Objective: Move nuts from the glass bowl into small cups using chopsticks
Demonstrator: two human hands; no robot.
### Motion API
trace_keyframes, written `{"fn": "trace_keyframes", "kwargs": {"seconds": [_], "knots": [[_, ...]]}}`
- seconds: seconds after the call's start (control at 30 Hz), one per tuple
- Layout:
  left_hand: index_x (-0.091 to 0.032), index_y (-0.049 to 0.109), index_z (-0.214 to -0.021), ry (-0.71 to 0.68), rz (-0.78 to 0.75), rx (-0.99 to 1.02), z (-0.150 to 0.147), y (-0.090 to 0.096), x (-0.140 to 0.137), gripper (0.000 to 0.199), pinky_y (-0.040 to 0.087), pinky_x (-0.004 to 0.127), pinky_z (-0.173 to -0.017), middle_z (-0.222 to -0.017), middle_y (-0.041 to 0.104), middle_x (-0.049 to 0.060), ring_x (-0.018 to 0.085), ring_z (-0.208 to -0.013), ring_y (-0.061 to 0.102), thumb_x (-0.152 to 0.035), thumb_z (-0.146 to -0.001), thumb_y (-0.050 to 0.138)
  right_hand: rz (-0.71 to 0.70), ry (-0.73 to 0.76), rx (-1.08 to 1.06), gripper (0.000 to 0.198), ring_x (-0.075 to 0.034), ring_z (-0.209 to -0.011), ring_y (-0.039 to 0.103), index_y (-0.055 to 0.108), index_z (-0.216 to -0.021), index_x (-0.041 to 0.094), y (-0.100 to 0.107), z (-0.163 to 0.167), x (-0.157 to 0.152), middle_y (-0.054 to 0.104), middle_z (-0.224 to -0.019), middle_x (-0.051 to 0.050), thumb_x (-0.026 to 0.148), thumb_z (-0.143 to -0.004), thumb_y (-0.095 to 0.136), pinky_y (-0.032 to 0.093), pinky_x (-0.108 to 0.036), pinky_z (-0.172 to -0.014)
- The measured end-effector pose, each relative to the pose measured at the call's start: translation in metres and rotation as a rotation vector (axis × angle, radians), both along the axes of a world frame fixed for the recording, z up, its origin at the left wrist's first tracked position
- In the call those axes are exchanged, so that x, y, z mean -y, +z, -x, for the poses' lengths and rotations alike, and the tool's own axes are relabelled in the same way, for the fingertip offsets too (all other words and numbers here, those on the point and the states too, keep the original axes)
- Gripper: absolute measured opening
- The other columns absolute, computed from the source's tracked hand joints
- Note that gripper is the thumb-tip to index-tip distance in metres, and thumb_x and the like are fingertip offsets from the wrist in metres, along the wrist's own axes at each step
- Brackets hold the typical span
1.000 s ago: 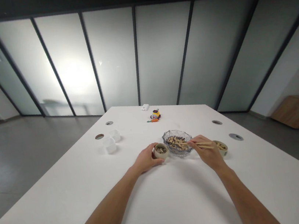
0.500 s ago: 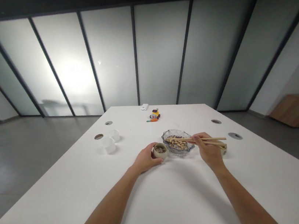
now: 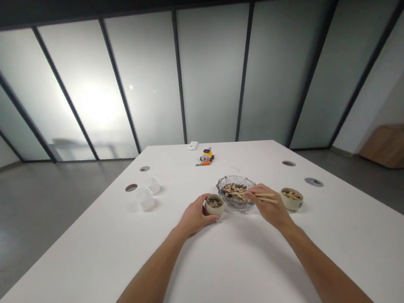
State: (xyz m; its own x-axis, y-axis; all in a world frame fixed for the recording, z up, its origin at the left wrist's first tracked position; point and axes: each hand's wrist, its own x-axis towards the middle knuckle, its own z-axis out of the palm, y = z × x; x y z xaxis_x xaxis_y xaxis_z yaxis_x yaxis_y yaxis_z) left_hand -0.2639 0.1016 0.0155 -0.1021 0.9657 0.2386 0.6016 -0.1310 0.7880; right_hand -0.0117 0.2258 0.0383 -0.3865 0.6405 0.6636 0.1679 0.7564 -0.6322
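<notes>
My left hand (image 3: pixel 197 216) is closed around the side of a small pale cup (image 3: pixel 216 210), which stands on the table with sunflower seeds inside. In my right hand (image 3: pixel 272 209) is a pair of wooden chopsticks (image 3: pixel 267 197), their tips down in the glass bowl (image 3: pixel 228 203). That clear, scalloped bowl holds peanuts (image 3: pixel 238 189) mixed with dark seeds. Whether the tips pinch anything is too small to tell. Just right of my right hand stands a second pale cup (image 3: pixel 295 203) with peanuts in it.
Two translucent white containers (image 3: pixel 144 199) stand on the left of the white table (image 3: pixel 204 271). Farther back are a yellow toy vehicle (image 3: pixel 207 155), a toy carrot (image 3: pixel 205 163) and a white box (image 3: pixel 192 146). Round holes with grey covers (image 3: pixel 313 182) sit near both side edges.
My right hand has moved left with the chopsticks, and their tips now reach down into the glass bowl. The right cup has come into fuller view. My left hand still holds its cup.
</notes>
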Motion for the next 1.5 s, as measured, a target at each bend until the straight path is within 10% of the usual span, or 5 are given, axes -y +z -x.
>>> {"fn": "trace_keyframes", "kwargs": {"seconds": [0.27, 0.57, 0.87, 1.5], "knots": [[-0.028, 0.062, -0.14, 0.013, 0.007, -0.021, 0.001, -0.003, -0.002, 0.073, 0.055, 0.04, -0.104, -0.136, 0.073, 0.006, 0.029, -0.117, 0.07, -0.03, -0.072, 0.087, 0.004, -0.136, -0.091, 0.048, -0.024, -0.081, 0.073, 0.076, -0.08, 0.024, 0.005, -0.007, -0.008, 0.076, -0.083, -0.008, 0.068, -0.094, 0.063, 0.062, -0.039, -0.078], [-0.027, 0.061, -0.142, 0.005, 0.019, -0.015, -0.001, 0.003, 0.0, 0.075, 0.054, 0.039, -0.105, -0.141, 0.07, 0.008, 0.029, -0.12, 0.069, -0.03, -0.072, 0.087, 0.424, 0.038, -0.347, 0.052, -0.024, -0.071, 0.076, 0.072, -0.082, 0.022, 0.016, 0.004, 0.008, 0.078, -0.086, -0.006, 0.073, -0.082, 0.074, 0.067, -0.043, -0.076], [-0.029, 0.062, -0.14, 0.025, 0.026, -0.036, -0.002, 0.003, 0.001, 0.071, 0.054, 0.04, -0.106, -0.135, 0.073, 0.005, 0.03, -0.116, 0.07, -0.033, -0.073, 0.087, 0.001, -0.239, -0.022, 0.061, -0.025, -0.073, 0.073, 0.071, -0.076, 0.024, 0.024, -0.017, -0.001, 0.075, -0.075, -0.008, 0.08, -0.092, 0.052, 0.057, -0.035, -0.071], [-0.028, 0.059, -0.143, 0.018, 0.053, 0.01, 0.002, -0.006, -0.004, 0.079, 0.056, 0.039, -0.098, -0.133, 0.074, 0.007, 0.028, -0.109, 0.072, -0.034, -0.071, 0.089, 0.003, -0.164, -0.11, 0.05, -0.025, -0.078, 0.074, 0.074, -0.079, 0.024, 0.017, -0.013, -0.005, 0.076, -0.083, -0.009, 0.07, -0.093, 0.062, 0.062, -0.04, -0.076]]}}
